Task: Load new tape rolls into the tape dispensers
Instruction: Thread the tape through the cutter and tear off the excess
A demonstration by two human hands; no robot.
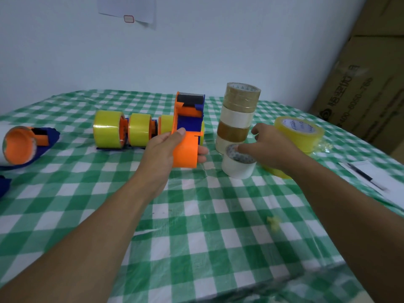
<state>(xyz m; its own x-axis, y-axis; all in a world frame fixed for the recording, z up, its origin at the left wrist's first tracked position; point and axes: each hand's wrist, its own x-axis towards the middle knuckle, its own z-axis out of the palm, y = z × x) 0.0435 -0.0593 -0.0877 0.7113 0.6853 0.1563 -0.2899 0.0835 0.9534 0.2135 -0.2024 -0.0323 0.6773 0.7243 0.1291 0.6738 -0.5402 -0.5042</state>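
The empty orange dispenser (185, 149) is in your left hand (161, 149), fingers wrapped round its hub. Your right hand (271, 147) curls onto the white roll (238, 167) standing on the table; whether it grips is unclear. The yellow-rolled dispensers (109, 130) to the left look loaded, so this one remains.

Most of the fingers of the left hand (164, 147) are hidden behind the orange dispenser (188, 136), which also hides part of a yellow roll (166, 124) behind it; the right hand (269, 147) covers the right rim of the white roll (238, 167), and whether it grips cannot be told; its wrist hides most of a flat yellow roll (278, 173); the left edge cuts a lying dispenser (24, 145) and a blue piece (4, 185); the pen (364, 176) is blurred; the print on the cardboard box (367, 88) is unreadable.
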